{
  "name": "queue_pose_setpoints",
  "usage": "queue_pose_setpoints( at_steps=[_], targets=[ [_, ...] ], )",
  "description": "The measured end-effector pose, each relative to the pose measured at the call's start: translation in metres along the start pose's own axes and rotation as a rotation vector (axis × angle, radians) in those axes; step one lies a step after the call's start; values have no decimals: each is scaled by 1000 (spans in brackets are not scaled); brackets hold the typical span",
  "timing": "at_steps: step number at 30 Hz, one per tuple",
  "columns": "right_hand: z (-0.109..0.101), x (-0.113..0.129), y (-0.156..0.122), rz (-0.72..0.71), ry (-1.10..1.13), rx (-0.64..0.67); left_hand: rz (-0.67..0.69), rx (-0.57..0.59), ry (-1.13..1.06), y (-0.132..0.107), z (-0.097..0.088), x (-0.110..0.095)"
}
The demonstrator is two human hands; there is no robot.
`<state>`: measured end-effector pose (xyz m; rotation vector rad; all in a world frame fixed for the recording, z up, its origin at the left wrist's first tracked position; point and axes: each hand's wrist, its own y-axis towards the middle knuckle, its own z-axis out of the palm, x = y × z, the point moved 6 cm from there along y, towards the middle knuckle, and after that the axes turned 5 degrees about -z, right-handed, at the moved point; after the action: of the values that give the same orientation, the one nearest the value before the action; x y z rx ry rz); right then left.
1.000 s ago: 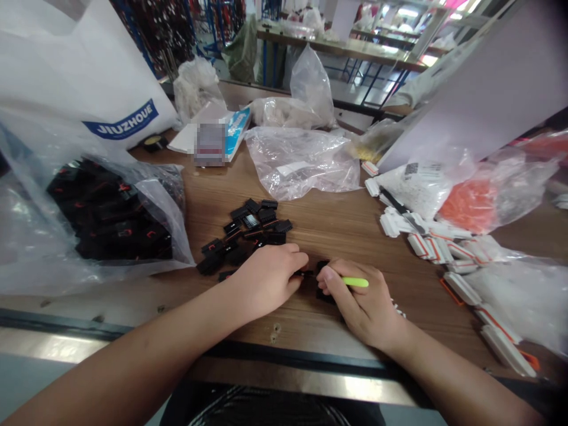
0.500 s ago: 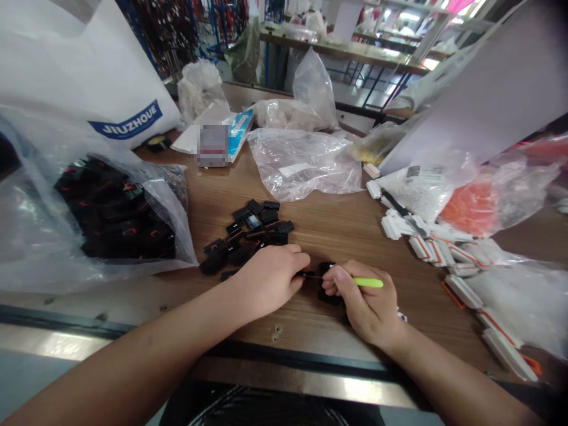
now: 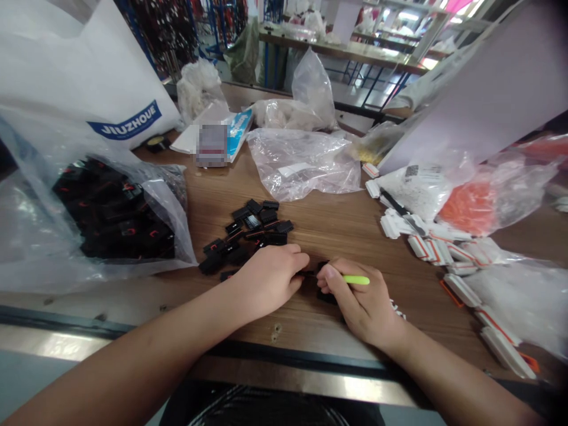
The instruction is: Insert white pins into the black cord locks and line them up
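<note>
1. Just changed: the right hand (image 3: 361, 302) has shifted toward the left hand (image 3: 266, 283), taking the lime-green tool handle (image 3: 355, 280) with it.
2. Tool lies nearly level, long axis left-right, thin tip pointing left into the left fingers.
3. Grip: right fingers pinch the handle; left fingers pressed together on a small black part (image 3: 308, 273) — mostly hidden, exact piece unclear.
4. Loose black connectors (image 3: 252, 228) lie just left of the hands on the wooden bench (image 3: 337, 236).

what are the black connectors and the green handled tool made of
The black connectors look like moulded plastic: matte finish, even colour, crisp square edges. The tool's green handle looks like smooth, slightly shiny bright plastic. Its thin dark tip is too small to tell.
</note>
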<state>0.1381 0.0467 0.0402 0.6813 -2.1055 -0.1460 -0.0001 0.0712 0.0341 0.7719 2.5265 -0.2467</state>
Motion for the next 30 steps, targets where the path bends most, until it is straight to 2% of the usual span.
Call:
queue_pose_setpoints(
  at_steps=[3,8,11,13,16,21,30],
  targets=[
    [-3,2,-1,-42,-10,-21,-5,-6,90,-2,-2,-1],
    [-29,-7,-10,-16,56,-347,-104,-79,239,-7,-17,7],
    [-39,-11,-13,-5,95,-454,-115,-168,274,-11,-25,4],
    [-41,-11,-14,-9,105,-473,-14,-195,165,-12,-22,-8],
    [-42,-11,-14,-10,110,-481,207,-115,-14,-13,-3,-28],
    [-45,-8,-13,-68,79,-502,214,-62,62,-8,21,-29],
    [-46,-5,-11,-94,39,-491,271,-50,95,-9,26,-33]
  ],
)
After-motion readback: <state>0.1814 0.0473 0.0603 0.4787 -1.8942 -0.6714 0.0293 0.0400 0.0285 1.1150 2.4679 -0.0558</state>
